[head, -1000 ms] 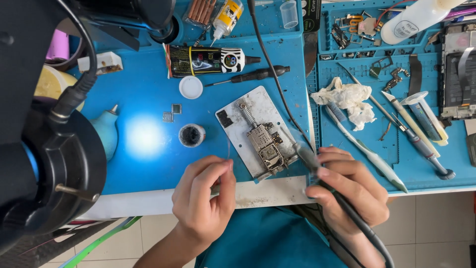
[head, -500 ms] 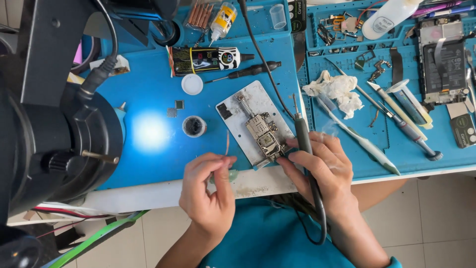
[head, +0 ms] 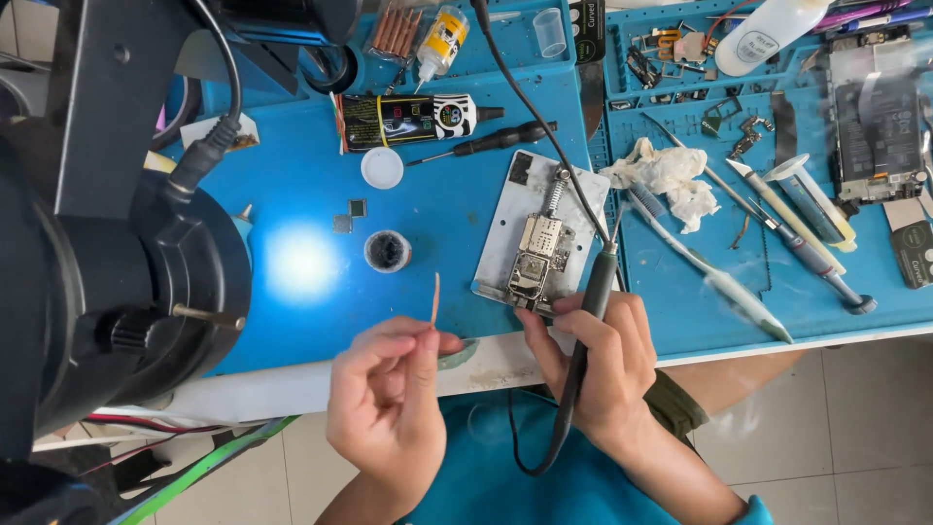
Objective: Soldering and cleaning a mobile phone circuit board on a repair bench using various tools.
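Pinching a thin strip (head: 434, 297) upright at lower centre, the left hand (head: 389, 408) has its grip closed on it, likely keeping it ready. Right hand (head: 598, 365) wraps a dark corded tool (head: 591, 311) pen-style, tip at the circuit board (head: 535, 258) clamped on a metal plate (head: 505, 248). A small round pot (head: 388, 251) on the blue worktop (head: 301, 194) holds something dark.

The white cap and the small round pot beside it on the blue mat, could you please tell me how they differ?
The white cap is pale and looks flat and plain on top; the small round pot is open, with dark contents inside a light rim. The cap lies farther from the hands, the pot nearer the left hand. Both are round, similar in size, and rest on the blue mat.
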